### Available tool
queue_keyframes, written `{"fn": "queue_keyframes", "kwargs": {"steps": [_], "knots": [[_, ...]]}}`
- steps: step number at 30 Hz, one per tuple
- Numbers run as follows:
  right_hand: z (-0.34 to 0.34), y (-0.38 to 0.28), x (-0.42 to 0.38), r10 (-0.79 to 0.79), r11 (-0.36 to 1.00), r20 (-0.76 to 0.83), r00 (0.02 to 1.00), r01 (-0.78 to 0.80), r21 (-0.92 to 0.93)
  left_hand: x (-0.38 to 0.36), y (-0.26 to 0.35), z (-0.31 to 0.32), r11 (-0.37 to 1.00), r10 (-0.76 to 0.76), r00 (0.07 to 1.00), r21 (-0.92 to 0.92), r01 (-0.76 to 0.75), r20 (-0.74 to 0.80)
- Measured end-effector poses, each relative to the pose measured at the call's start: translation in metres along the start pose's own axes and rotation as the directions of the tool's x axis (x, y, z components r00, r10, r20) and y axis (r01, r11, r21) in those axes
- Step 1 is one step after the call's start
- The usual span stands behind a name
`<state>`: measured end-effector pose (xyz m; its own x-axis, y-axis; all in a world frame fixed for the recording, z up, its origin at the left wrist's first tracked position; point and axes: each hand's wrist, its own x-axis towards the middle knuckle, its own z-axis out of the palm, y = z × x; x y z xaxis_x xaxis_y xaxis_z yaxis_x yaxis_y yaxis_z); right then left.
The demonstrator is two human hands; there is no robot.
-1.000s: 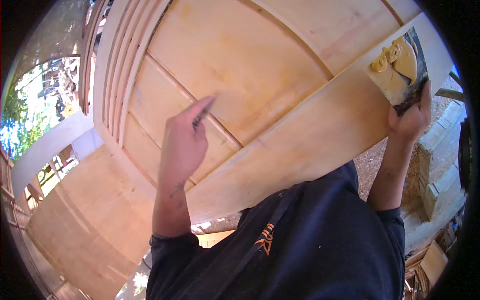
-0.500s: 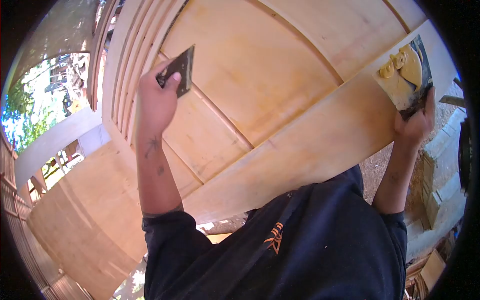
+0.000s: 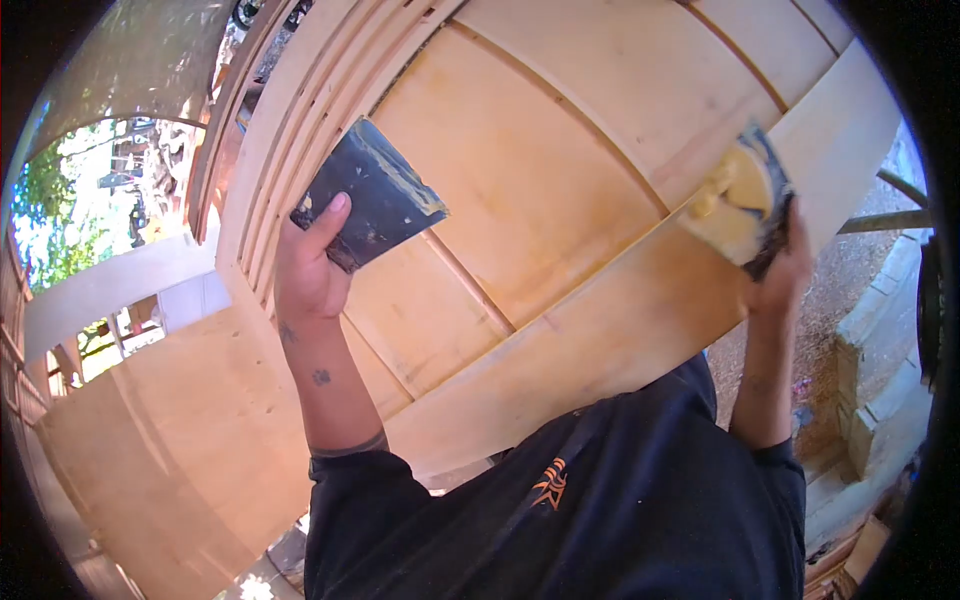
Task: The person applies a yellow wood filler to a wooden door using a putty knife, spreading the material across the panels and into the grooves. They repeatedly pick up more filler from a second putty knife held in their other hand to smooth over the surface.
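Note:
In my left hand (image 3: pixel 312 265) is a flat black putty spreader (image 3: pixel 375 200), gripped at its lower corner with the thumb across its face. Pale yellow filler smears its far edge. It is held over the wooden panel (image 3: pixel 530 180), near the slatted side. My right hand (image 3: pixel 780 265), a little blurred, grips another dark flat spreader (image 3: pixel 776 180) by its lower end. A thick lump of yellow putty (image 3: pixel 738 185) sits on that one. Orange-tan patches stain the panel.
Thin wooden strips (image 3: pixel 590 105) divide the panel, and a broad board (image 3: pixel 600 340) runs along its near side. Parallel slats (image 3: pixel 290 130) stand at the left. A curved plywood sheet (image 3: pixel 170 430) lies lower left. Pale blocks (image 3: pixel 880 350) are on the ground at right.
My left hand has turned the spreader so its broad face shows, and moved slightly down. My right hand has moved left and a bit down, bringing the putty over the panel's edge.

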<state>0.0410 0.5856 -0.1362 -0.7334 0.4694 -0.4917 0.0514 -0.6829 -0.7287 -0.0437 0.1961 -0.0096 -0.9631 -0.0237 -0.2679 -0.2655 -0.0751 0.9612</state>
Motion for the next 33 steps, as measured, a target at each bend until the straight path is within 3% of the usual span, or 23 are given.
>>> {"fn": "queue_keyframes", "kwargs": {"steps": [2,4,6,8,9,10,12,15,19,22,27,30,33], "knots": [[0.011,0.012,-0.016,0.066,0.995,0.233,0.97,-0.081,0.052,-0.019,0.001,0.01,0.982,-0.007,1.0,-0.187,0.009,0.013],[0.034,0.019,-0.038,0.188,0.982,0.225,0.956,-0.188,-0.024,-0.041,-0.006,0.024,0.978,0.079,0.997,-0.193,-0.077,0.001],[0.057,0.024,-0.062,0.214,0.977,0.195,0.957,-0.21,-0.039,-0.065,-0.022,0.036,0.974,0.122,0.993,-0.194,-0.121,-0.01],[0.077,0.02,-0.085,0.229,0.973,0.309,0.923,-0.223,-0.054,-0.094,-0.038,0.041,0.912,0.332,0.941,0.231,-0.339,0.071],[0.081,0.017,-0.092,0.234,0.972,0.314,0.92,-0.225,-0.066,-0.11,-0.029,0.055,0.791,0.426,0.892,0.416,-0.448,0.15],[0.085,0.016,-0.098,0.243,0.97,0.32,0.916,-0.231,-0.077,-0.11,-0.032,0.056,0.673,0.579,0.745,0.322,-0.666,0.331],[0.089,0.014,-0.11,0.24,0.971,0.319,0.917,-0.226,-0.08,-0.121,-0.037,0.062,0.548,0.703,0.602,0.25,-0.798,0.38],[0.091,0.011,-0.118,0.192,0.981,0.287,0.938,-0.185,-0.054,-0.139,-0.044,0.056,0.492,0.76,0.509,0.154,-0.857,0.404],[0.09,0.009,-0.129,0.158,0.987,0.268,0.95,-0.159,-0.019,-0.155,-0.054,0.057,0.402,0.719,0.455,0.22,-0.889,0.525],[0.083,0.005,-0.136,0.145,0.989,0.239,0.96,-0.14,-0.037,-0.14,-0.079,0.039,0.337,0.486,0.654,0.566,-0.753,0.58],[0.077,-0.004,-0.146,-0.022,0.997,0.314,0.949,0.046,-0.069,-0.142,-0.051,0.031,0.379,0.598,0.685,0.606,-0.7,0.417],[0.069,0.007,-0.141,-0.109,0.981,0.339,0.934,0.155,-0.113,-0.15,-0.007,0.041,-0.008,0.392,0.542,0.591,-0.806,0.744],[0.07,0.012,-0.143,-0.149,0.974,0.354,0.923,0.199,-0.109,-0.154,-0.001,0.054,-0.109,0.26,0.531,0.571,-0.814,0.806]]}}
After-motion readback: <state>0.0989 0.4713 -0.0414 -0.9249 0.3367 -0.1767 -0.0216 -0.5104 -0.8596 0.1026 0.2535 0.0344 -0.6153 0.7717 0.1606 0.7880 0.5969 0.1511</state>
